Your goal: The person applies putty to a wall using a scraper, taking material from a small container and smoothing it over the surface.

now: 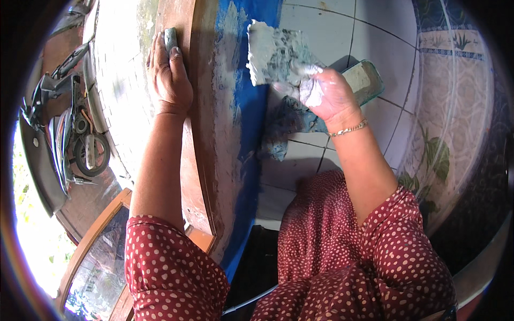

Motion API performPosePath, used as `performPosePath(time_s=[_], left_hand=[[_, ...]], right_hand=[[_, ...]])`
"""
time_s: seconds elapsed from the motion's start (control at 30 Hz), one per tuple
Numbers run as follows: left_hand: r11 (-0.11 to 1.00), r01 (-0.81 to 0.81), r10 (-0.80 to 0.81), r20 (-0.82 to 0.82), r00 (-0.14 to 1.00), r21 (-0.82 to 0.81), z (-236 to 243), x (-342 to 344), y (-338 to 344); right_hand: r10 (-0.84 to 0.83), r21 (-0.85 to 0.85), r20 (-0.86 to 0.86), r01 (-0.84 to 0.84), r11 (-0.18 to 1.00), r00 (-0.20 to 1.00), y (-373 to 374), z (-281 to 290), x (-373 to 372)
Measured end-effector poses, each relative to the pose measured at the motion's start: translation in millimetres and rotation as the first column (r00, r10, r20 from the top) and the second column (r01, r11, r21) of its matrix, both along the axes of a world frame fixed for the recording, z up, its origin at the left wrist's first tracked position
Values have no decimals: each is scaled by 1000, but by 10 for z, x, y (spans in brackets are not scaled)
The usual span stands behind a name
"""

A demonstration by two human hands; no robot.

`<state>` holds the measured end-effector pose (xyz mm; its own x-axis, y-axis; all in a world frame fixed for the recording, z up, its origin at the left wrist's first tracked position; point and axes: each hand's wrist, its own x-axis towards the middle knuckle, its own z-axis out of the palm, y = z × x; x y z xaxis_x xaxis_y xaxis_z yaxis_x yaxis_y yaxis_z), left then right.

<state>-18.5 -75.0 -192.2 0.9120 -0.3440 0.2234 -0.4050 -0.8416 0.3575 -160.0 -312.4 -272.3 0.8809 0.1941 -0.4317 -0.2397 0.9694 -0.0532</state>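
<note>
My left hand (pixel 170 80) grips the edge of a worn wooden frame (pixel 194 155), its thumb against a small grey cylindrical piece (pixel 170 37); whether that piece is fixed or held is unclear. My right hand (pixel 324 93), smeared with white paste, holds a flat scraper (pixel 276 51) coated in white and grey paste above the tiled floor. Beside the frame runs a blue painted surface (pixel 249 187) streaked with white. Partly behind my right hand are a rectangular container (pixel 369 75) with pale contents and a crumpled, stained grey-blue cloth or sheet (pixel 278 147).
A parked scooter (pixel 80 128) stands outside at the left. An orange wood-framed glass panel (pixel 101 257) is at the lower left. White floor tiles (pixel 375 27) and a patterned tiled wall (pixel 447 80) lie to the right, with a dark opening (pixel 251 251) below the blue surface.
</note>
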Motion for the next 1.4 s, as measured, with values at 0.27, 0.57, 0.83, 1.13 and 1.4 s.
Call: performPosePath(time_s=[0.27,0.57,0.83,1.13,1.4], left_hand=[[1000,0,0,9,1000,2,-62,-11,24],[999,-44,44,-24,999,-21,5,-1,-55],[999,-37,37,24,999,-1,-85,72,57],[901,48,-121,-144,982,-431,-99,-8,-132],[904,40,-125,-175,976,-426,-63,3,-161]], right_hand=[[152,-357,156,-88,930,976,-137,77,-228],[65,-911,224,186,369,972,176,81,-141],[-77,-849,466,422,-317,881,664,64,136],[343,-886,26,180,-428,939,1575,-154,-194],[426,-996,39,71,-61,904,1218,5,-916]])
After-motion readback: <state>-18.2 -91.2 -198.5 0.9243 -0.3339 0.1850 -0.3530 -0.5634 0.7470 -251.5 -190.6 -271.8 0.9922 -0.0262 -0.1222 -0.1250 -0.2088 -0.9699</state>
